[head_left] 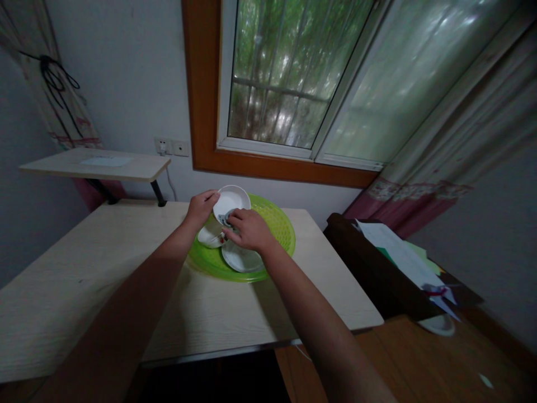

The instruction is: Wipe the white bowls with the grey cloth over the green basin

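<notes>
My left hand (202, 208) grips the left rim of a white dish (232, 198), which is tilted up towards me above a green plastic basket (274, 224). With fingers bent, my right hand (248, 228) presses at the dish's lower inside. A small grey patterned patch (225, 217) shows at its fingertips; whether it is a cloth or a print on the dish I cannot make out. Beneath my hands a white bowl (208, 235) with a small red mark lies at the left of the basket. Another white plate (241, 258) rests near the basket's front, partly covered by my right hand.
The basket stands on a pale wooden table (235, 313), close to its back edge. At the back left is a small raised shelf (96, 162) on black legs. A dark brown cabinet (356, 268) with papers (394, 252) stands right of the table, below the curtain.
</notes>
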`<act>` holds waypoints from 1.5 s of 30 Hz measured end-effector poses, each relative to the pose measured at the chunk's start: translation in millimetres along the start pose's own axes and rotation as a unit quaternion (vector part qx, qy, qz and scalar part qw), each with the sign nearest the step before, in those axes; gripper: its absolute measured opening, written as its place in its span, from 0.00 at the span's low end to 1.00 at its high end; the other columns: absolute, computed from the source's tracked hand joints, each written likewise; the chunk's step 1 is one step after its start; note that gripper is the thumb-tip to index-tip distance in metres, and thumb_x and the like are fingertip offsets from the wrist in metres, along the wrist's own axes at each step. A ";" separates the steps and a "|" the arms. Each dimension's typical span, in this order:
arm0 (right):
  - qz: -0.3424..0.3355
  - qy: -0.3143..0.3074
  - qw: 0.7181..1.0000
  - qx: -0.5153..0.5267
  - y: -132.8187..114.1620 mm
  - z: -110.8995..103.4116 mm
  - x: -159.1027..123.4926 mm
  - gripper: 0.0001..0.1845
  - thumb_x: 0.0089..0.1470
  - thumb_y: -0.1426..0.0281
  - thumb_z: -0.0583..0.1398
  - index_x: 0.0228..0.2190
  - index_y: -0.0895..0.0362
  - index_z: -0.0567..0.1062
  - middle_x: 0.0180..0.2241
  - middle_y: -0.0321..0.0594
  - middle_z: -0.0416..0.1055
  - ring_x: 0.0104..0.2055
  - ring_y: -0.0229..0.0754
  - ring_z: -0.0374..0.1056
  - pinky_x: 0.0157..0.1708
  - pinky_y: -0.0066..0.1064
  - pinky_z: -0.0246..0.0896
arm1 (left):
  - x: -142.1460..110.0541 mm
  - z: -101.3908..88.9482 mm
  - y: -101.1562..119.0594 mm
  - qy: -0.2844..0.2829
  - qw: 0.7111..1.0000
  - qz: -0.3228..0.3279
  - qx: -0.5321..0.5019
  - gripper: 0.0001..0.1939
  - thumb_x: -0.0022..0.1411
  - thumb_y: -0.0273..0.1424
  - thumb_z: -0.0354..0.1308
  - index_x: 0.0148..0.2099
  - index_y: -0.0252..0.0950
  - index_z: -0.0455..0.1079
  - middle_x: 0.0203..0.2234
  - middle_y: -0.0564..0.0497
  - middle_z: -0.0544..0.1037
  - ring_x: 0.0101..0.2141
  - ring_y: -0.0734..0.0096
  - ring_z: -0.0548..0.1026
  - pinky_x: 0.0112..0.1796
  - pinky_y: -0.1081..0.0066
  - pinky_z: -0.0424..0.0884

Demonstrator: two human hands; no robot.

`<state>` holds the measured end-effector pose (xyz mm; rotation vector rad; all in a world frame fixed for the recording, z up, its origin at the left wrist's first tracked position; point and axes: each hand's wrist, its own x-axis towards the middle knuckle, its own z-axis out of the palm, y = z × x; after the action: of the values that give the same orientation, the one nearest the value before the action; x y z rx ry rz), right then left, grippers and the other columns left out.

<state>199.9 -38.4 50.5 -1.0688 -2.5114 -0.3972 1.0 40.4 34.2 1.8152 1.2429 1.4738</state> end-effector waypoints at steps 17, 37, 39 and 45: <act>0.018 0.021 1.000 0.009 3.3 11.8 -0.9 0.22 0.72 0.59 0.50 0.48 0.57 0.79 0.50 0.48 0.77 0.52 0.47 0.71 0.56 0.41 0.63 | -1.2 -1.0 1.0 0.041 0.996 0.044 0.067 0.26 0.63 0.46 0.53 0.51 0.33 0.79 0.40 0.45 0.83 0.38 0.62 0.77 0.44 0.66 0.71; 0.057 0.063 0.996 -0.031 8.5 18.0 -3.2 0.27 0.67 0.50 0.54 0.50 0.58 0.79 0.64 0.50 0.66 0.68 0.55 0.58 0.71 0.54 0.38 | -1.7 1.4 0.9 0.017 0.998 0.030 0.061 0.26 0.61 0.45 0.53 0.51 0.33 0.79 0.37 0.47 0.83 0.38 0.63 0.77 0.41 0.68 0.70; 0.053 0.062 0.996 -0.034 8.0 17.9 -3.8 0.31 0.65 0.47 0.55 0.53 0.60 0.77 0.67 0.52 0.62 0.69 0.57 0.55 0.72 0.54 0.35 | -2.0 1.1 0.6 0.009 0.998 0.029 0.047 0.26 0.62 0.46 0.53 0.51 0.33 0.79 0.39 0.47 0.83 0.39 0.63 0.77 0.41 0.69 0.71; 0.050 0.024 0.997 -0.052 6.1 12.6 -2.7 0.25 0.61 0.60 0.64 0.54 0.63 0.74 0.63 0.57 0.65 0.66 0.58 0.59 0.69 0.49 0.45 | -3.6 0.5 5.5 0.014 0.999 0.013 0.048 0.26 0.62 0.46 0.52 0.50 0.33 0.78 0.40 0.46 0.83 0.40 0.63 0.77 0.42 0.69 0.71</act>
<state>203.2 -31.0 38.7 -1.2040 -2.4071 -0.5236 3.3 34.9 36.8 1.8861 1.3282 1.4817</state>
